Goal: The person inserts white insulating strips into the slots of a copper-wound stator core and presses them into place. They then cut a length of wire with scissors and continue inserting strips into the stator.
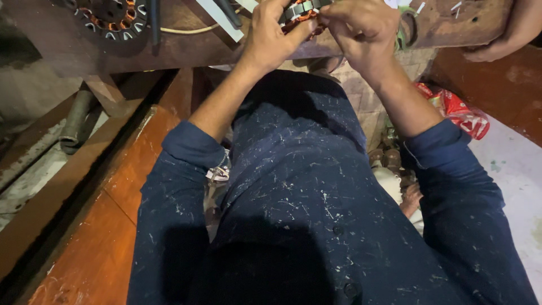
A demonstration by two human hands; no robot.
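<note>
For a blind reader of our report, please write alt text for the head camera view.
Seen from above, a person's left hand and right hand hold a copper-wound motor stator at the edge of a worn wooden workbench, fingers pinching its rim. A second stator lies on the bench at upper left, and another person's hand rests at upper right.

The wound stator (302,14) is mostly hidden by both hands and cut by the top edge; another stator (113,17) at the desk's (186,48) far left is also cropped.

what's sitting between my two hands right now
In the head view, a wound motor stator with copper coils sits between the left hand and right hand; both hands hold it.
</note>
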